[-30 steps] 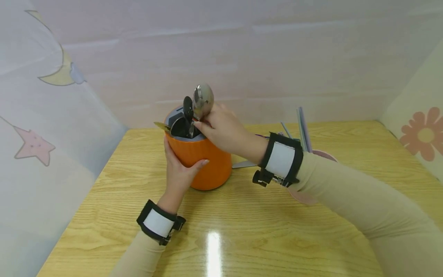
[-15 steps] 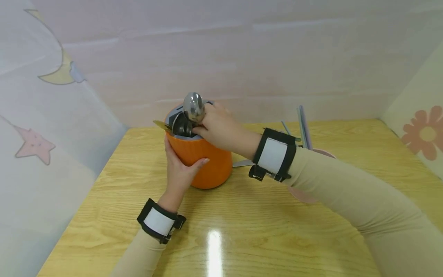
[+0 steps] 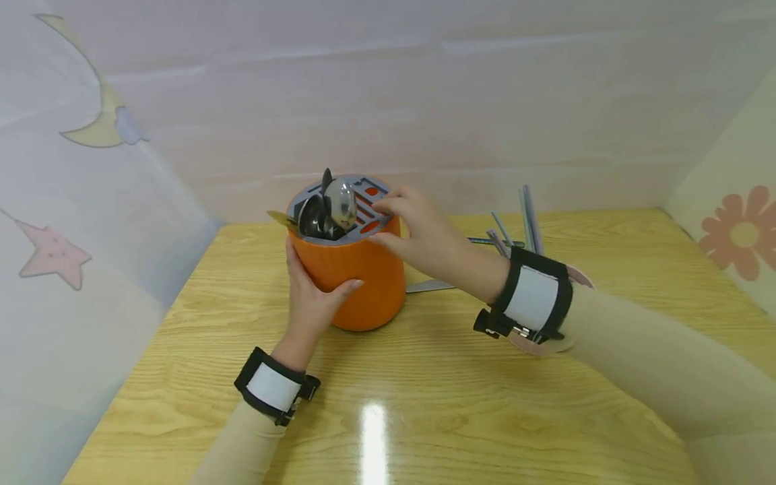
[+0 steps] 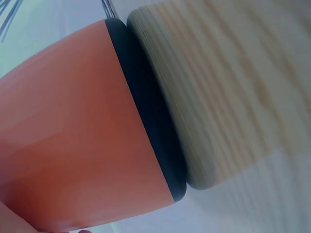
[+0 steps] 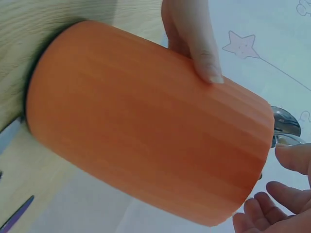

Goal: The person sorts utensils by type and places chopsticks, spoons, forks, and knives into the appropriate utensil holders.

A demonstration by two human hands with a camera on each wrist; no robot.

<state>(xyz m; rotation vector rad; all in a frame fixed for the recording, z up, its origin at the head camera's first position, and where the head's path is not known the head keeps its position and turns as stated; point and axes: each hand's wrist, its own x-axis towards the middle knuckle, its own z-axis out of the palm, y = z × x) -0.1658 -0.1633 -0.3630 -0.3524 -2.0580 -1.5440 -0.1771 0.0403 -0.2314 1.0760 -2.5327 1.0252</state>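
An orange utensil holder point(image 3: 366, 283) with a grey slotted top stands upright on the wooden table. My left hand point(image 3: 310, 296) grips its near left side, thumb across the front; in the right wrist view that thumb point(image 5: 206, 60) presses the orange wall. Several spoons stand bowl-up in the left slots: a large shiny spoon point(image 3: 342, 203), a darker one point(image 3: 312, 215) and a gold-coloured utensil point(image 3: 281, 219) leaning out over the rim. My right hand point(image 3: 424, 232) hovers at the holder's right rim, thumb and fingers apart, holding nothing. Red-orange openings show among the right slots.
A blade point(image 3: 429, 286) lies on the table right of the holder. Farther right, a pink container point(image 3: 536, 347) is partly hidden by my right forearm, with straw-like sticks point(image 3: 531, 222) rising behind. Patterned cloth walls border the table point(image 3: 436, 404) at the back and sides.
My right hand has lowered the large spoon into the holder, let go of it and drawn back to the right, its fingers now spread. The left hand keeps its place on the holder.
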